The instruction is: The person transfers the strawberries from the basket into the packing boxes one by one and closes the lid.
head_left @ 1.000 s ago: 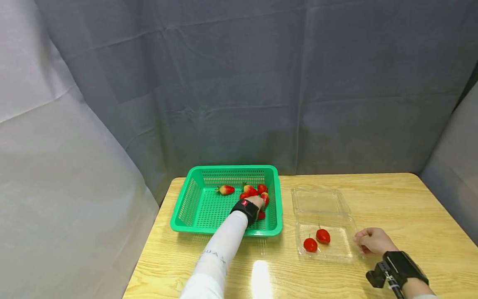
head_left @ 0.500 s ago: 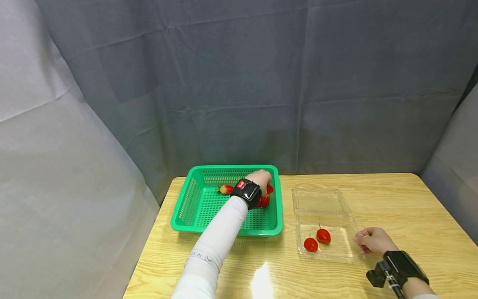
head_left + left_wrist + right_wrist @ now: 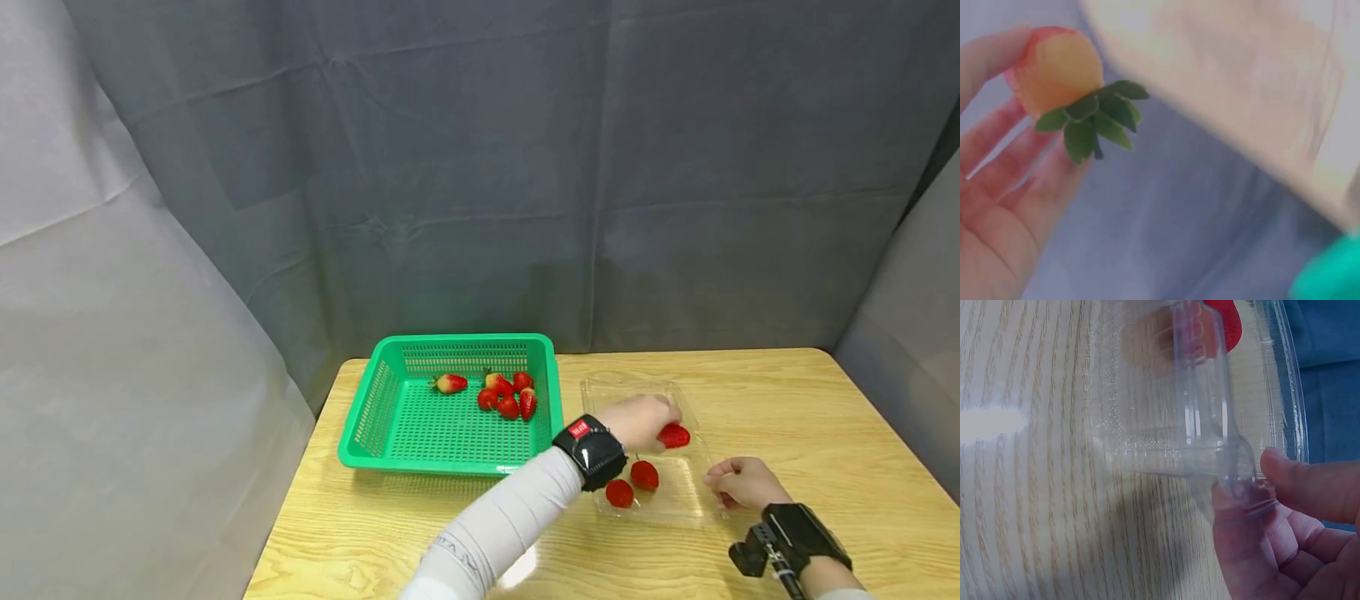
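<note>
My left hand (image 3: 639, 422) pinches a strawberry (image 3: 674, 436) over the clear plastic clamshell box (image 3: 681, 493). In the left wrist view that strawberry (image 3: 1063, 69) shows a yellowish-red shoulder and green leaves, gripped between thumb and fingers. My right hand (image 3: 744, 483) is at the box's right edge. Seen from the right wrist, the thumb and forefinger of this hand (image 3: 1310, 531) pinch the corner of the clear plastic. Two strawberries lie in the near half of the box, one to the left (image 3: 619, 493) and one beside it (image 3: 644, 475).
A green plastic basket (image 3: 465, 340) stands left of the box. Several strawberries (image 3: 508, 407) cluster at its right side, and a single one (image 3: 450, 383) lies further left. The box's lid half lies open toward the back. Grey cloth (image 3: 450, 208) hangs behind the wooden table (image 3: 787, 392).
My left hand has lifted a strawberry out of the green basket and carried it right, over the clear box. The right hand has stayed at the box's edge.
</note>
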The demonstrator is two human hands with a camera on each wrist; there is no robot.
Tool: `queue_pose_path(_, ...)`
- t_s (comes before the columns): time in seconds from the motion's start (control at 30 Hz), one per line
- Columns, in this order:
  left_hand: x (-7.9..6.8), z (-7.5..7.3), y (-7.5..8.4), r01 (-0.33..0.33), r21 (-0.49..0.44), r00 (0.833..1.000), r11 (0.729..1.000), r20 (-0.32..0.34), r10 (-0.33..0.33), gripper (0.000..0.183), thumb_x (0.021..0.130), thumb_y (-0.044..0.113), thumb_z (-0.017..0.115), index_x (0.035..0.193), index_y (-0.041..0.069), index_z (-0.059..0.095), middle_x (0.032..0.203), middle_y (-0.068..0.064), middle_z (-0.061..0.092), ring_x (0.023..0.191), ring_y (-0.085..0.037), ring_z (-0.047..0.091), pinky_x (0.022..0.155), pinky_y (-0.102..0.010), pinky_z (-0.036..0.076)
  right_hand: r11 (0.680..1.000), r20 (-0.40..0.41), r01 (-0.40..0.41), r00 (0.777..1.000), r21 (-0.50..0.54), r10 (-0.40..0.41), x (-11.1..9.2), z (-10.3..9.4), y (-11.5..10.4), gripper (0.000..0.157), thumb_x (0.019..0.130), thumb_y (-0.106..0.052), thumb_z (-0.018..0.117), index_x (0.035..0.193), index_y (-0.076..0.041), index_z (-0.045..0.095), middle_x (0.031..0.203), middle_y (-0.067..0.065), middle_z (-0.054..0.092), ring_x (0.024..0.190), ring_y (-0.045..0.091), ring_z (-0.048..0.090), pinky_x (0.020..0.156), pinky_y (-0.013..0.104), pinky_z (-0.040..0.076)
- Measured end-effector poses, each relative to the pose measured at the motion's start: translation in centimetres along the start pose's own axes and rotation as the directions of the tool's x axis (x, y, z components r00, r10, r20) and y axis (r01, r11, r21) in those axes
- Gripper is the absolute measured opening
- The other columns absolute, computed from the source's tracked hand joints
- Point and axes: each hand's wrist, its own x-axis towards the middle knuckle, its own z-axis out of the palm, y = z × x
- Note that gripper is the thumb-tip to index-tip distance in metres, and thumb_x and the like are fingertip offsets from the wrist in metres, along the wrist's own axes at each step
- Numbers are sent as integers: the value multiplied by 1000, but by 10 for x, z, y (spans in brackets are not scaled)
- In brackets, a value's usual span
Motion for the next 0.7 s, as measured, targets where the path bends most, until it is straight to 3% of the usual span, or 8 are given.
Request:
queue_pose_path(0.13, 7, 53, 25, 27, -29, 996, 999, 90, -24, 21, 77, 23, 72, 96, 22, 64, 83, 15, 57, 72, 3, 50, 64, -9, 37, 1000, 6, -6, 1000, 8, 6, 0, 0, 0, 19, 85, -2, 56, 92, 14, 50, 65, 9, 55, 57, 18, 55, 53, 32, 49)
queue_pose_path(0.27, 9, 89, 38, 65, 21, 993, 998, 95, -67, 16, 80, 31, 68, 94, 25, 64, 81, 16, 57, 69, 4, 50, 62, -10, 38, 1000, 7, 3, 1000, 9, -4, -1, 0, -1, 18, 84, -2, 56, 91, 14, 51, 65, 9, 55, 57, 18, 56, 53, 32, 49)
queue_pose_path(0.37, 9, 98, 41, 91, 59, 991, 994, 90, -96, 12, 81, 34, 66, 90, 26, 63, 81, 16, 58, 71, 4, 52, 63, -11, 40, 1000, 7, 9, 1000, 12, -9, 0, -1, -1, 18, 84, -1, 56, 91, 14, 50, 65, 9, 55, 57, 18, 56, 53, 31, 49)
queue_pose_path(0.5, 7, 103, 40, 123, 73, 984, 990, 119, -131, 5, 83, 25, 66, 87, 27, 64, 80, 16, 60, 71, 3, 54, 63, -11, 40, 1000, 11, 1, 1000, 15, -1, 1, -1, -1, 19, 84, -1, 56, 91, 14, 49, 65, 9, 54, 56, 18, 55, 52, 32, 49)
queue_pose_path(0.7, 10, 117, 34, 127, 82, 984, 989, 113, -136, 11, 81, 30, 67, 92, 29, 65, 84, 17, 60, 75, 5, 53, 64, -11, 40, 1000, 11, -6, 1000, 1, 6, 1, -1, -1, 20, 85, -3, 57, 92, 14, 50, 65, 9, 55, 56, 18, 55, 53, 32, 48)
